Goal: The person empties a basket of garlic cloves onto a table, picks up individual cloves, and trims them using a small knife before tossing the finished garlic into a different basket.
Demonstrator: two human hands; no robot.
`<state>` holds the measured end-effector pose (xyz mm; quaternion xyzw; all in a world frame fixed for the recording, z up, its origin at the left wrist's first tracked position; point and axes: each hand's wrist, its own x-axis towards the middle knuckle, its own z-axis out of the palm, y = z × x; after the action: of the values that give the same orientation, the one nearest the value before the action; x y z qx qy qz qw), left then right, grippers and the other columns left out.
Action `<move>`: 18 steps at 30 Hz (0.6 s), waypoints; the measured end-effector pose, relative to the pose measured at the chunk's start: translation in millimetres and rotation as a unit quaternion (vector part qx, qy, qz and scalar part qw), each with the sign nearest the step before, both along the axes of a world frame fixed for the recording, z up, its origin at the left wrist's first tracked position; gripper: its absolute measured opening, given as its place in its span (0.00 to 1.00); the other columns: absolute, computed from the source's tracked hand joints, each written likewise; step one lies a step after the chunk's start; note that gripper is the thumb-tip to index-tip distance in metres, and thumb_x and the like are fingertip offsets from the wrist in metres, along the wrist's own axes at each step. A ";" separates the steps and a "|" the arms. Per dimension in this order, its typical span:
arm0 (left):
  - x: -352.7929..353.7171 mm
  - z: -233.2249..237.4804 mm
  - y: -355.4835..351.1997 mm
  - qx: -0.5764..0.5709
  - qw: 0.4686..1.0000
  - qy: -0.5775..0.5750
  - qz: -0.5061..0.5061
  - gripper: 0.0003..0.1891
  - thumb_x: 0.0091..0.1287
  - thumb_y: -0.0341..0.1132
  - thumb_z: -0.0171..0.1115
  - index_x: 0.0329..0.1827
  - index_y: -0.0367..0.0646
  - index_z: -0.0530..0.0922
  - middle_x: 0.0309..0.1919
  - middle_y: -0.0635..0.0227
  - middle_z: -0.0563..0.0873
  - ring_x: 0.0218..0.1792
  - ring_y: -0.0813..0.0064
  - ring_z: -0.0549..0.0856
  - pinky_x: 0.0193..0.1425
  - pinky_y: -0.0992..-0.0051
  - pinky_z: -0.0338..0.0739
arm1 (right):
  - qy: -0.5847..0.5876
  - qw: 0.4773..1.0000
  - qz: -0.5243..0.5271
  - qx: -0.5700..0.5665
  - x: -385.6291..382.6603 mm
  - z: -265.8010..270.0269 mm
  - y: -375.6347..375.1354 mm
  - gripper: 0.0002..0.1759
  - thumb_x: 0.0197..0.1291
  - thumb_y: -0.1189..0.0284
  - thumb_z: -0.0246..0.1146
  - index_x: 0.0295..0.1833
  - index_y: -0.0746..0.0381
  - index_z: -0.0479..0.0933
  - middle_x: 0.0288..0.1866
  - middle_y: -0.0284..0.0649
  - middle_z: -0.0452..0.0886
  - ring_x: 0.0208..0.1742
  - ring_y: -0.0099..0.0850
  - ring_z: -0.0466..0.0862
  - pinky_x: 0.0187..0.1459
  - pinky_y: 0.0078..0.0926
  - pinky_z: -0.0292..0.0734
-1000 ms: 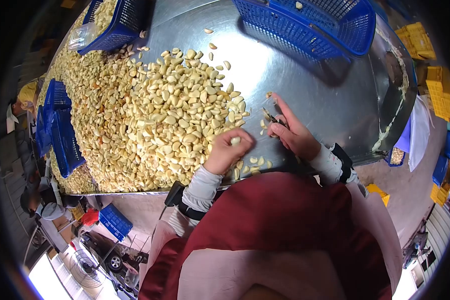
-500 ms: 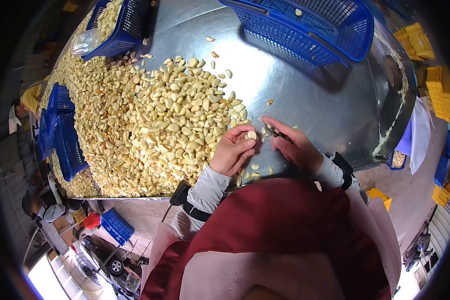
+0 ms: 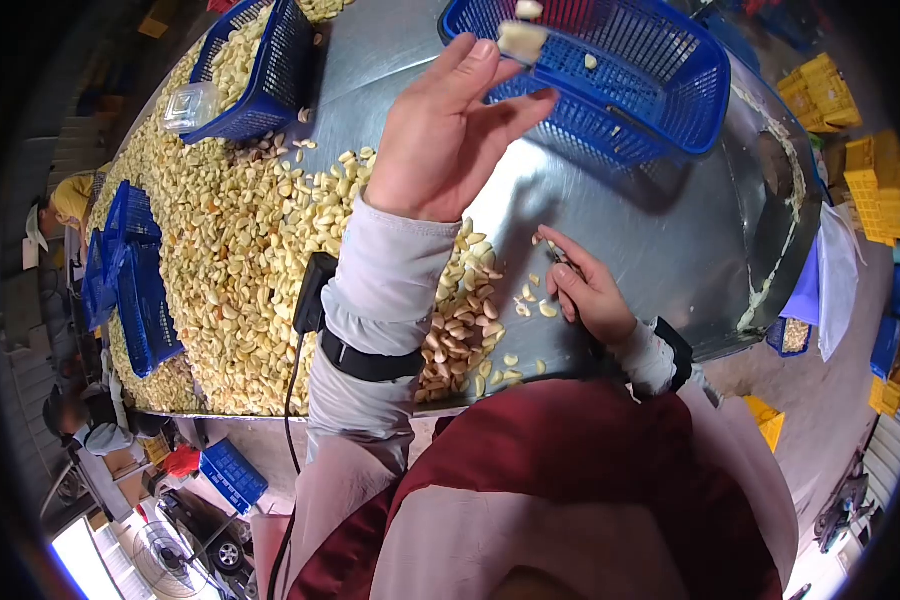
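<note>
My left hand (image 3: 450,135) reaches over the near rim of the blue basket (image 3: 610,110) at the back. Its fingers are spread, and a blurred pale garlic clove (image 3: 522,42) is in the air just past the fingertips. Another clove (image 3: 590,62) shows inside that basket. Low over the metal table, my right hand (image 3: 592,295) is closed around a small dark knife (image 3: 558,252), mostly hidden by the fingers. A few loose cloves (image 3: 547,309) lie just left of this hand. A large heap of garlic cloves (image 3: 240,270) spreads to the left, partly behind my left forearm.
A blue basket filled with cloves (image 3: 270,80) stands at the back left, a clear plastic box (image 3: 190,107) at its side. More blue baskets (image 3: 148,290) sit at the far left edge. Yellow crates (image 3: 880,185) are at the right. People are at the far left.
My left hand has moved from beside the right hand up and away to the far basket, its fingers opening and letting go of a clove. My right hand stays low with the knife.
</note>
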<state>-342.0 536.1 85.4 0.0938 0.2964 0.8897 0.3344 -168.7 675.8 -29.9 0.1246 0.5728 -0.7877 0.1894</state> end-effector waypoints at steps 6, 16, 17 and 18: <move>55.3 -135.4 -48.9 -0.669 0.504 0.539 -0.089 0.06 0.58 0.32 0.60 0.30 0.42 0.84 0.29 0.57 0.82 0.35 0.58 0.83 0.37 0.63 0.78 | 0.005 0.999 -0.049 0.013 1.6 0.3 22.3 0.29 0.70 0.70 0.49 0.75 0.58 0.57 0.33 0.29 0.73 0.20 0.12 0.62 0.23 0.10 0.62; 78.3 -135.7 -89.4 -0.275 0.944 -0.180 0.035 0.06 0.72 0.30 0.55 0.44 0.36 0.77 0.40 0.65 0.82 0.42 0.70 0.85 0.51 0.73 0.84 | 0.050 0.995 0.054 0.063 -11.7 3.4 -5.4 0.29 0.66 0.73 0.51 0.73 0.62 0.59 0.41 0.35 0.78 0.34 0.20 0.74 0.39 0.17 0.72; 84.3 -134.7 -84.1 -0.225 0.950 -0.207 0.057 0.06 0.72 0.30 0.55 0.45 0.36 0.77 0.40 0.65 0.82 0.42 0.68 0.85 0.53 0.71 0.84 | 0.122 0.984 0.073 0.108 -12.8 0.6 -10.8 0.29 0.66 0.73 0.52 0.73 0.64 0.59 0.46 0.39 0.80 0.40 0.25 0.79 0.45 0.21 0.75; 90.4 -132.4 -78.0 -0.174 0.953 -0.234 0.078 0.07 0.72 0.30 0.56 0.47 0.36 0.76 0.41 0.64 0.82 0.43 0.67 0.85 0.54 0.70 0.84 | 0.122 0.984 0.074 0.108 -12.4 0.2 -15.0 0.29 0.66 0.73 0.52 0.73 0.64 0.59 0.46 0.39 0.80 0.40 0.25 0.79 0.45 0.21 0.75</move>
<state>-251.6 458.2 -47.1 -0.1997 0.3666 0.8445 0.3353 -181.1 660.8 -29.6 0.0048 0.6811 -0.7141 0.1617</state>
